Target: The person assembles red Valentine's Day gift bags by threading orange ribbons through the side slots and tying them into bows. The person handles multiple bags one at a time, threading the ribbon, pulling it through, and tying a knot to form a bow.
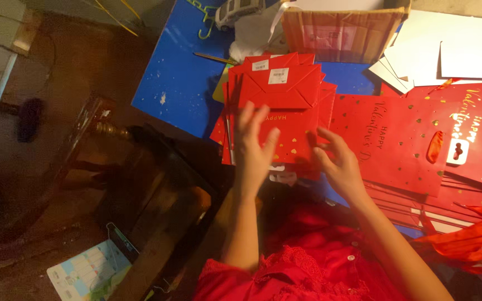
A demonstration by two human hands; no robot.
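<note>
A stack of folded red paper gift bags with gold hearts lies on the blue table in front of me. My left hand rests flat on the near left part of the stack, fingers spread. At the stack's near right edge, the fingers of my right hand are bent and touch the top bag. Neither hand grips anything that I can see.
More flat red bags lie to the right, with red ribbon handles near the right edge. White sheets and an open cardboard box are at the back. A dark wooden chair stands left, over a calendar card.
</note>
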